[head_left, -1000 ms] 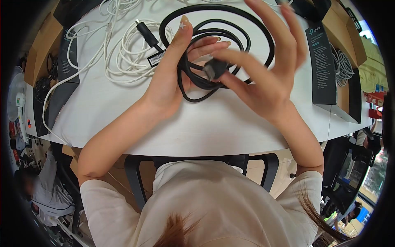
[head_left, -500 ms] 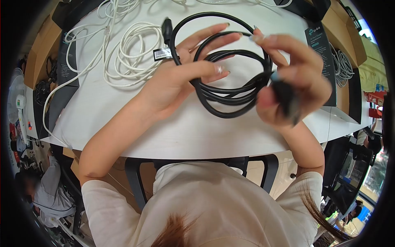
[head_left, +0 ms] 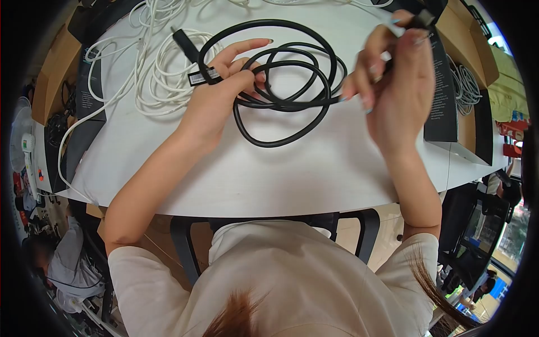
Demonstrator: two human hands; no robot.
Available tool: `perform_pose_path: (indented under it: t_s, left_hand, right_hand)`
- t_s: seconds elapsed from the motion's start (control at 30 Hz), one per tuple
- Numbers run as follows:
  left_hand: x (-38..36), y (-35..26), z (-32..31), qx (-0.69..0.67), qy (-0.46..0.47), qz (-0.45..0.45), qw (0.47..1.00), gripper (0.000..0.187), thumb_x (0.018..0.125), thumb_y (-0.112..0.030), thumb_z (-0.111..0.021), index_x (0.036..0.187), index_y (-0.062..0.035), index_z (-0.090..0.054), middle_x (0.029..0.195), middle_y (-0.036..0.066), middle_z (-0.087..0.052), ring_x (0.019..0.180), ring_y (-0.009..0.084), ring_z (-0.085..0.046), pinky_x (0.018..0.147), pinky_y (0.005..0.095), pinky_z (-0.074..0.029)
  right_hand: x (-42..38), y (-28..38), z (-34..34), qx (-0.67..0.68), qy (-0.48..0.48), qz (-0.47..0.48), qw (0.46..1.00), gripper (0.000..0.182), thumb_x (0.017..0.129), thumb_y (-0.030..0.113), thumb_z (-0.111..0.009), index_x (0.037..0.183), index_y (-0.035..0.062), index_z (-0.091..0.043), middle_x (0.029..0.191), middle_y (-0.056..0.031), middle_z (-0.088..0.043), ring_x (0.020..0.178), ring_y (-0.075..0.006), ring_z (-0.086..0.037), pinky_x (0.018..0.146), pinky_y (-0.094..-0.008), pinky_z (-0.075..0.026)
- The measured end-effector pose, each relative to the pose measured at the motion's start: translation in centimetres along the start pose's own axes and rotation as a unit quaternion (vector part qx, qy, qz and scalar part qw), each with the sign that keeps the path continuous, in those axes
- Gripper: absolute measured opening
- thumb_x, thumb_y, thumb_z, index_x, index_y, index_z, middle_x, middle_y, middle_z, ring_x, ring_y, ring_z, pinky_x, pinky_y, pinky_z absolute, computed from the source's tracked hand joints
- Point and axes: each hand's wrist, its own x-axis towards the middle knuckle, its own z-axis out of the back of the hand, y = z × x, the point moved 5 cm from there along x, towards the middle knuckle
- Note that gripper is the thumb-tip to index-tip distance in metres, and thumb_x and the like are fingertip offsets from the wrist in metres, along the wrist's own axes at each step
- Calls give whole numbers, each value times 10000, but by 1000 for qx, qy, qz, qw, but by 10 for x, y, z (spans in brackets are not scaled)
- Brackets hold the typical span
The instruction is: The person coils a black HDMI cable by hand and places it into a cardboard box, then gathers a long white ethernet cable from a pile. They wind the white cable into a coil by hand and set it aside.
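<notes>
A black cable (head_left: 281, 144) hangs in loose loops between my hands above the white table. My left hand (head_left: 227, 92) pinches the loops between thumb and fingers, with one plug end (head_left: 184, 45) and a white label (head_left: 204, 76) sticking out beside it. My right hand (head_left: 396, 84), slightly blurred, is raised at the right and closed on the other end of the cable. The dark connector (head_left: 422, 21) shows above its thumb. Behind my left hand lies a coil of white cable (head_left: 147, 101).
The white table (head_left: 281, 185) has more white cables (head_left: 151, 17) at the back left. Open cardboard boxes stand at the left (head_left: 53, 73) and right (head_left: 469, 48); a grey cable coil (head_left: 465, 87) sits in the right one. A person (head_left: 73, 264) is at the lower left.
My right hand has moved up and right with its cable end, away from the loops. The loops have spread and shifted left with my left hand.
</notes>
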Motion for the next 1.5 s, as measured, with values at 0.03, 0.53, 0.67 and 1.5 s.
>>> perform_pose_path:
  t_s: [0.03,0.53,0.67,1.5]
  left_hand:
    - [2,-1,-2,-9,-4,-10,1000,459,783,-56,-438,1240,-54,-480,881,49,-552,930,98,-510,761,257,-407]
    - [31,-23,38,-245,-50,-71,966,455,761,20,-454,1202,49,-348,1120,148,-527,905,208,-604,879,320,-471]
    - [31,-41,58,-261,-42,-103,959,496,795,36,-418,1281,1,-329,1229,164,-505,715,82,-541,873,321,-496]
    - [2,-49,6,-171,74,-107,977,567,720,-2,-491,1274,-30,-373,1398,142,-347,1255,275,-422,1074,389,-303]
  right_hand:
    - [-7,-5,-7,8,19,-11,1000,322,994,371,-308,1107,81,-388,656,-14,-380,380,-62,-297,396,-226,-415]
    - [-17,-12,-25,354,201,-303,861,427,970,479,-278,1050,83,-415,607,6,-329,372,-50,-257,355,-218,-340]
    - [-10,-17,-17,170,129,-237,948,385,978,435,-321,1025,70,-437,602,9,-357,406,-40,-275,378,-199,-331]
    - [17,-17,35,100,-146,-134,975,250,996,354,-324,995,115,-397,877,-104,-541,424,-57,-314,393,-193,-310]
